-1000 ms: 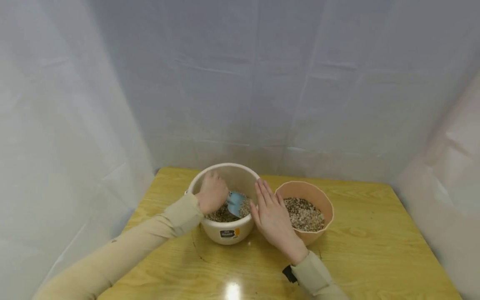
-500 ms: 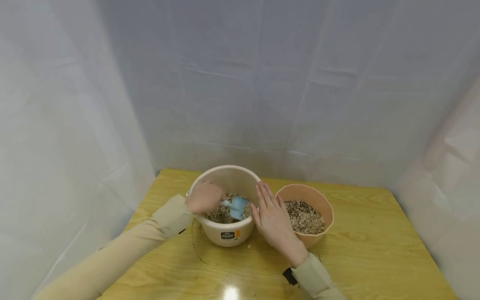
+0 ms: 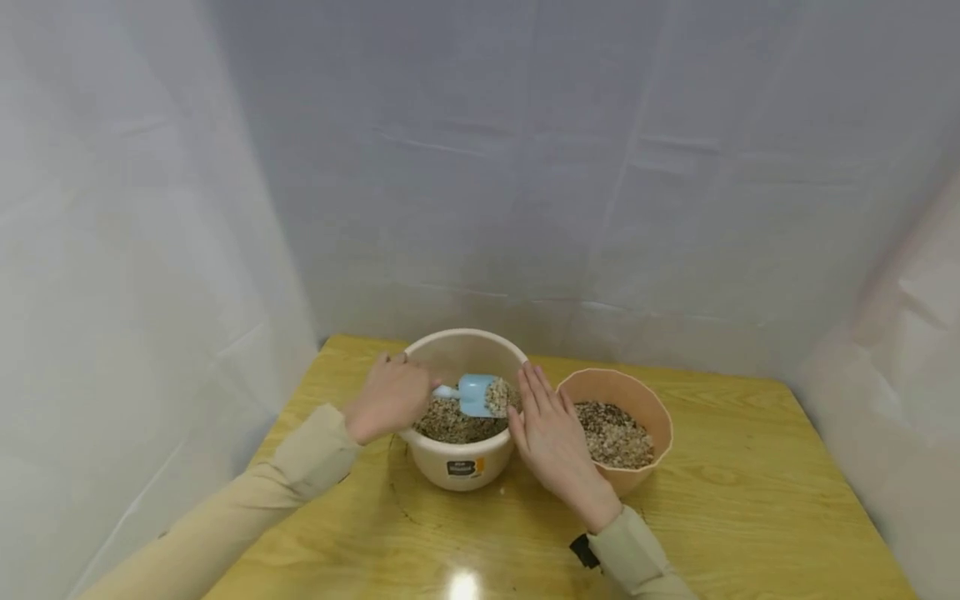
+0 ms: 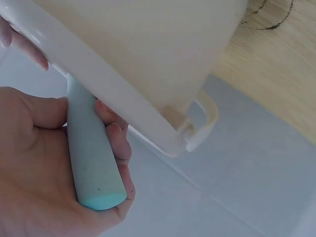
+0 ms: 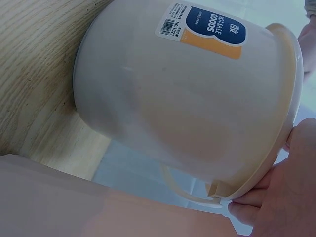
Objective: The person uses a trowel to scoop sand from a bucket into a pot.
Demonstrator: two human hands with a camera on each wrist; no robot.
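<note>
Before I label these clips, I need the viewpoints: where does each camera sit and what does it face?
Head: above, looking down at the table; both hands and sleeves show.
Left wrist: beside the cream bowl; left hand grips the scoop.
Right wrist: low, facing the bowl's label; right hand touches the rim.
All share the cream bowl.

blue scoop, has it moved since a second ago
Yes. The blue scoop has come up out of the gravel, and now sits level with the cream bowl's rim, carrying gravel. The left hand holding it has drawn back outside that rim.
</note>
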